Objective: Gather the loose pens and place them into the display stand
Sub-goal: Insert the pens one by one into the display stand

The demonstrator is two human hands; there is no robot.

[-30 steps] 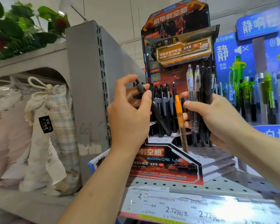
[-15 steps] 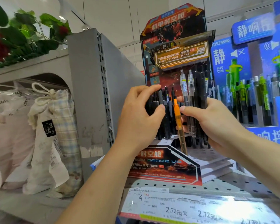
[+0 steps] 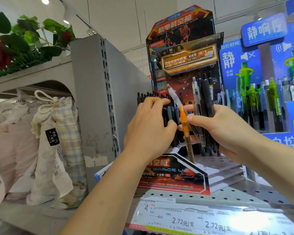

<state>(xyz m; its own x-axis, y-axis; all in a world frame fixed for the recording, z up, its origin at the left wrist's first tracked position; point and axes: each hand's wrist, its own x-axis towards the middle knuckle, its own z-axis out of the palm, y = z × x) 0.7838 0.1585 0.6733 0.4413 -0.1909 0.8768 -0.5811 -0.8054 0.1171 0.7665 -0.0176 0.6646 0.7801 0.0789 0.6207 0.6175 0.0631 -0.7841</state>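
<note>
Clutching a bundle of loose pens [image 3: 204,119] at centre right, the right hand [image 3: 227,131] keeps them upright, ready for slotting. The left hand [image 3: 149,128], fingers curled over black pens already in the display stand [image 3: 180,38], apparently steadies that row.

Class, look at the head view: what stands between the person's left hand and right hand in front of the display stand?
In the head view, an orange pen stands nearly upright between the left hand and right hand.

Left hand [image 3: 148,126] on racked pens [image 3: 170,114]; right hand [image 3: 227,131] gripping loose pens [image 3: 207,116]
</note>
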